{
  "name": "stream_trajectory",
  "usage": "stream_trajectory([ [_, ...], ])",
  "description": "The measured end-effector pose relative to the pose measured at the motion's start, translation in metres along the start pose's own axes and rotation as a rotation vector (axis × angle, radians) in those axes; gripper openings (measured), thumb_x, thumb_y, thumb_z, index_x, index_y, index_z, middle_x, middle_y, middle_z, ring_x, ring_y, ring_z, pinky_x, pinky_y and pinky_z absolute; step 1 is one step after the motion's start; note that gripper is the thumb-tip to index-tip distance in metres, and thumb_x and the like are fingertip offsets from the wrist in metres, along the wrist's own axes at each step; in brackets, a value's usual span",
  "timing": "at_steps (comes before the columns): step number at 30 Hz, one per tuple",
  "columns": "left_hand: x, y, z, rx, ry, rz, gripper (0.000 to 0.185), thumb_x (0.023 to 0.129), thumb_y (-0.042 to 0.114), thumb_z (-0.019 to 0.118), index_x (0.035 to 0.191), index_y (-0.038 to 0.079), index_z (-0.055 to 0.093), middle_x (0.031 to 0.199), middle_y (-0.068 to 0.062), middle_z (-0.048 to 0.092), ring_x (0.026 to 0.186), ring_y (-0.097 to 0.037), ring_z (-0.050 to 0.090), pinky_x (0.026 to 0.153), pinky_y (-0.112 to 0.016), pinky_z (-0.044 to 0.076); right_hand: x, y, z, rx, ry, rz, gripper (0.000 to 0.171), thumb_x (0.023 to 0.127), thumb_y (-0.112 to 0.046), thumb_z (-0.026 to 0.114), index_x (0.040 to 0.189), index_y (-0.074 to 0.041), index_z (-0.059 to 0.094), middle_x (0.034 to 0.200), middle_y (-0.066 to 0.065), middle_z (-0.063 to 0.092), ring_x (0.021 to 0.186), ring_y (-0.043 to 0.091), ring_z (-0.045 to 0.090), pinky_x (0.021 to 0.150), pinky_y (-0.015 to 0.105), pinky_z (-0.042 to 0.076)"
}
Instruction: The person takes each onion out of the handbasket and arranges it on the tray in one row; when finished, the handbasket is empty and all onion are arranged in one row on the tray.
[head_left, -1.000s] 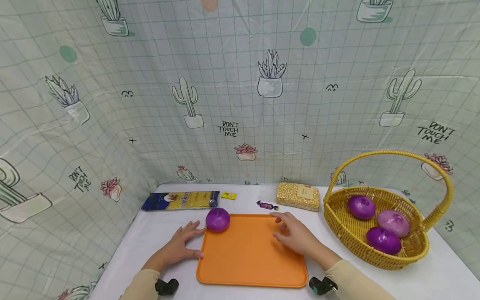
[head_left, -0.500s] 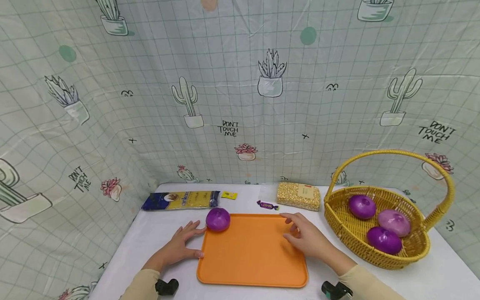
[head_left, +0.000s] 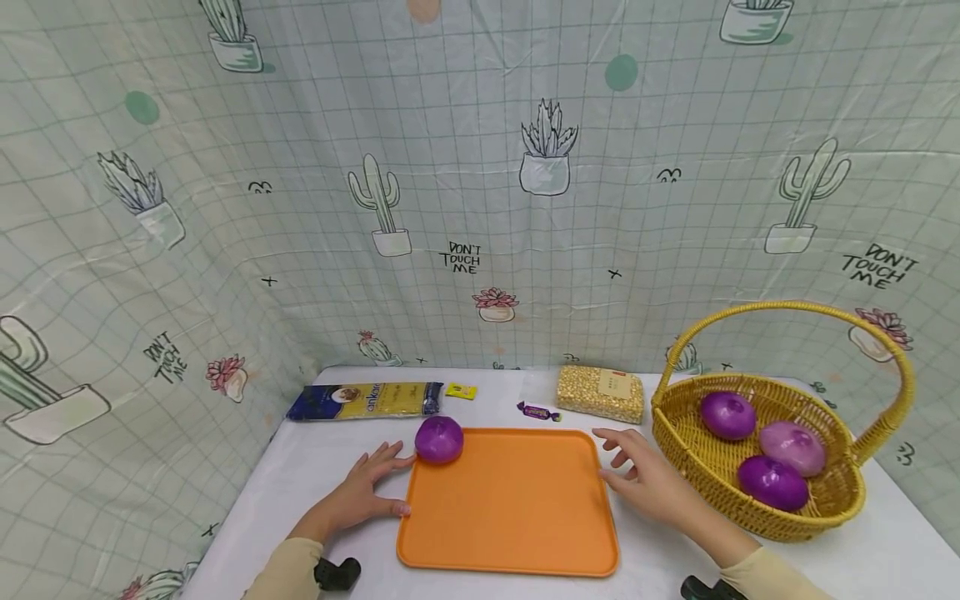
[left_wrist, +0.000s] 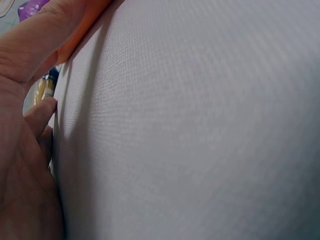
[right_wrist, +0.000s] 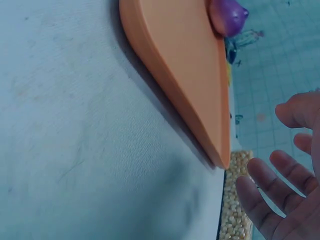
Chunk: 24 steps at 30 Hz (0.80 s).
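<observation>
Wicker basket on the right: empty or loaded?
Loaded. The yellow wicker basket holds three purple onions; a fourth purple onion sits on the orange plastic tray.

right hand point(head_left: 651, 479) moved off orange tray point(head_left: 510, 508), rightward

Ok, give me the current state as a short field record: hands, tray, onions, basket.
left hand: open, flat on the table, fingers against the tray's left edge
right hand: open, empty, between tray and basket
tray: orange, on the white table
onion on tray: one, far left corner
basket: wicker, right of the tray
onions in basket: three
</observation>
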<state>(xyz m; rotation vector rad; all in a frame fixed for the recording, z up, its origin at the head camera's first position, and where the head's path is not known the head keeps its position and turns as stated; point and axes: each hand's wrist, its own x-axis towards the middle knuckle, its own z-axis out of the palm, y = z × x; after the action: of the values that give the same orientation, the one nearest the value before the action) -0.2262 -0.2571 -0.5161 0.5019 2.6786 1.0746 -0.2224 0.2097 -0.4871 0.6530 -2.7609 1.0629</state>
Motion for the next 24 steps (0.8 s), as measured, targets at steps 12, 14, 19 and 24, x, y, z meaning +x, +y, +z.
stream_trajectory([
  [12, 0.0, 0.001, -0.001, 0.015, 0.001, 0.016, 0.082, 0.079, 0.044, 0.086, 0.146, 0.009, 0.056, 0.162, -0.026, 0.028, 0.152, -0.05, 0.01, 0.118, -0.07, -0.004, -0.025, 0.004, -0.025, -0.017, 0.063, 0.01, 0.053, 0.092, -0.01, 0.075, 0.142, -0.008, 0.056, 0.115, 0.01, 0.063, 0.09, 0.009, 0.061, 0.071, 0.026, 0.058],
  [14, 0.0, 0.001, -0.001, 0.017, 0.0, 0.013, 0.082, 0.079, 0.044, 0.086, 0.147, 0.01, 0.056, 0.163, -0.025, 0.028, 0.152, -0.049, 0.009, 0.119, -0.069, -0.004, -0.029, 0.004, -0.031, -0.021, 0.075, 0.006, 0.052, 0.093, -0.011, 0.075, 0.141, -0.009, 0.056, 0.114, 0.008, 0.062, 0.089, 0.007, 0.06, 0.071, 0.025, 0.057],
  [19, 0.002, -0.001, 0.0, 0.017, 0.0, 0.007, 0.083, 0.079, 0.046, 0.086, 0.147, 0.01, 0.056, 0.163, -0.023, 0.029, 0.153, -0.048, 0.009, 0.119, -0.068, -0.004, -0.041, 0.004, -0.045, -0.028, 0.091, 0.023, 0.053, 0.093, -0.012, 0.075, 0.142, -0.012, 0.056, 0.114, 0.003, 0.061, 0.09, 0.003, 0.06, 0.07, 0.024, 0.057],
  [24, 0.001, -0.001, -0.001, 0.015, 0.0, 0.011, 0.082, 0.079, 0.045, 0.086, 0.147, 0.01, 0.056, 0.162, -0.025, 0.029, 0.152, -0.049, 0.01, 0.119, -0.069, -0.003, -0.051, 0.004, -0.055, -0.041, 0.119, 0.007, 0.053, 0.093, -0.009, 0.074, 0.142, -0.011, 0.056, 0.119, 0.003, 0.062, 0.091, 0.001, 0.06, 0.067, 0.023, 0.057],
])
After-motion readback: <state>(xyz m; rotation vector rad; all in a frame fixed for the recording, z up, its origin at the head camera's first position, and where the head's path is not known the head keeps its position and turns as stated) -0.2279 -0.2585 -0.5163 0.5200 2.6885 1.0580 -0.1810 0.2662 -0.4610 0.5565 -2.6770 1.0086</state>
